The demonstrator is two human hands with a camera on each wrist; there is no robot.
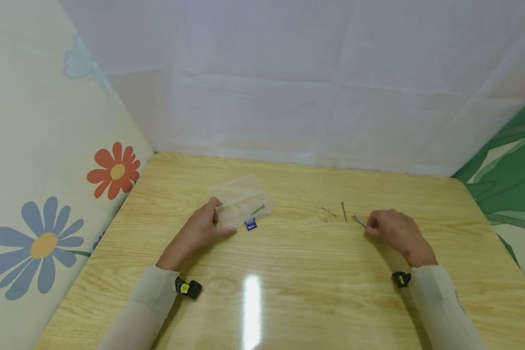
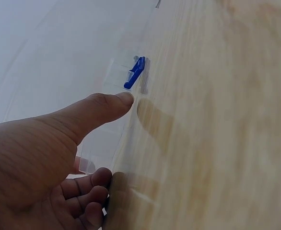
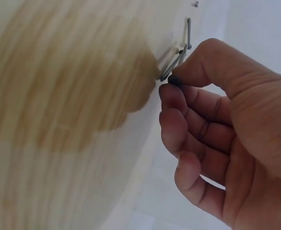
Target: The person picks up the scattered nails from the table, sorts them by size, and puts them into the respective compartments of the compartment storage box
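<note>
A clear plastic box (image 1: 232,214) stands on the table with its clear lid (image 1: 238,187) raised at the back. My left hand (image 1: 203,223) grips its left end, the thumb (image 2: 104,108) along the front and the other fingers round the side. A blue latch (image 1: 251,224) sticks out at the box's front. Inside, at the right, lies a thin metal nail (image 1: 258,210). To the right, my right hand (image 1: 393,231) pinches a metal nail (image 1: 359,221) by its dark head, between thumb and fingertips. Beside it a longer nail (image 1: 343,212) and a shorter one (image 1: 329,212) lie on the table.
A tiny pale piece (image 1: 323,219) lies left of the loose nails, too small to tell. The wooden table (image 1: 306,282) runs back to a white cloth wall (image 1: 262,97). Flower-patterned cloth (image 1: 43,146) hangs at the left, and similar cloth hangs at the right.
</note>
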